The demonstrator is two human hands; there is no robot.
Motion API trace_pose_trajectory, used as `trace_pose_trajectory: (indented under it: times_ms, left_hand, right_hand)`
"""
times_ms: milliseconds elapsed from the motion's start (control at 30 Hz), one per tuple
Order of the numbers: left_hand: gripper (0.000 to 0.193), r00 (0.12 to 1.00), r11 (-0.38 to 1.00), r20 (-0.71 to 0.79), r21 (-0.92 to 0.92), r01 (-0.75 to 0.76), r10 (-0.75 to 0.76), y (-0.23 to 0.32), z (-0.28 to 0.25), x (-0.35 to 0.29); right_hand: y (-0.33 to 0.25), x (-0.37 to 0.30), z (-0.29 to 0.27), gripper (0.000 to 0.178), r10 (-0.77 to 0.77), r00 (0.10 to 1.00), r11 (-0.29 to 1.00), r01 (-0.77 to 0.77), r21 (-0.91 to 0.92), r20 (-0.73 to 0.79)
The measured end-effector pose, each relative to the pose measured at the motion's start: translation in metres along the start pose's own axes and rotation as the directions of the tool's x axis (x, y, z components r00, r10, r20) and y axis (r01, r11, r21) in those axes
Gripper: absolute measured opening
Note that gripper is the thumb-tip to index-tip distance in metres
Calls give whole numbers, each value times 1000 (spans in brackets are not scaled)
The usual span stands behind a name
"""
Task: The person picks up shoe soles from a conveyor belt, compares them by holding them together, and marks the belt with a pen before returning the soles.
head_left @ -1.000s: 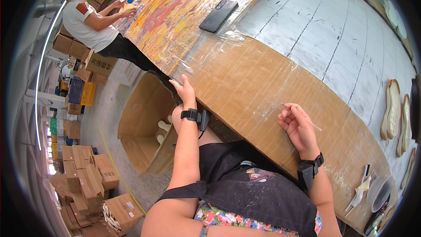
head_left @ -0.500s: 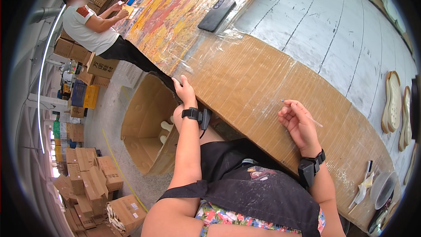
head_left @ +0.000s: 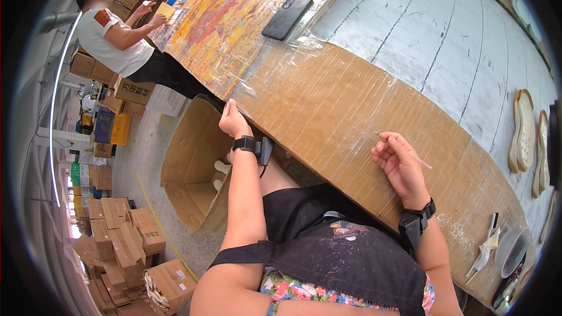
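The right hand [head_left: 399, 162] is holding a thin stick [head_left: 422, 162] over the cardboard-covered table [head_left: 328, 105], pinched pen-fashion, other fingers loosely curled, apparently for steadiness; the left hand [head_left: 233, 122] is hovering by the edge, fingers drawn together, contents indeterminable. A dark phone [head_left: 287, 17] is lying beyond, pale soles [head_left: 521, 134] are resting at right, an open carton [head_left: 186, 167] is occupying the floor [head_left: 136, 146]

The room is bright; a long white tube light [head_left: 53, 117], bowed by fisheye distortion, glows at left. Clear, crinkled plastic film [head_left: 309, 41] glares on the brown cardboard-covered surface [head_left: 328, 105]. Shadow pools underneath; the corners are black.
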State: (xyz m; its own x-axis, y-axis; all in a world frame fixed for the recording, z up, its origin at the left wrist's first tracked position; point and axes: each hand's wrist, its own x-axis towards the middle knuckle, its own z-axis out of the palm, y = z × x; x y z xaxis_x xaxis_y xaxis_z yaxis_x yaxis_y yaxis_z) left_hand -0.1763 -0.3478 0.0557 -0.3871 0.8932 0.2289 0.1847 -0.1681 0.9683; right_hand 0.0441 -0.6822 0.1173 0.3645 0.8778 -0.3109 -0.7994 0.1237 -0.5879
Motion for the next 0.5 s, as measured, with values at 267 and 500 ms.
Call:
trace_pose_trajectory:
  times_ms: [267,500]
  left_hand:
    - [13,996,988,-51,-141,62,-70,-4,-1,7]
    - [15,991,983,-51,-143,117,-125,-15,-4,6]
  right_hand:
    - [-2,-1,-3,19,-7,1000,1000,7,-15,3]
    - [-6,-4,-6,19,7,1000,1000,-7,-5,16]
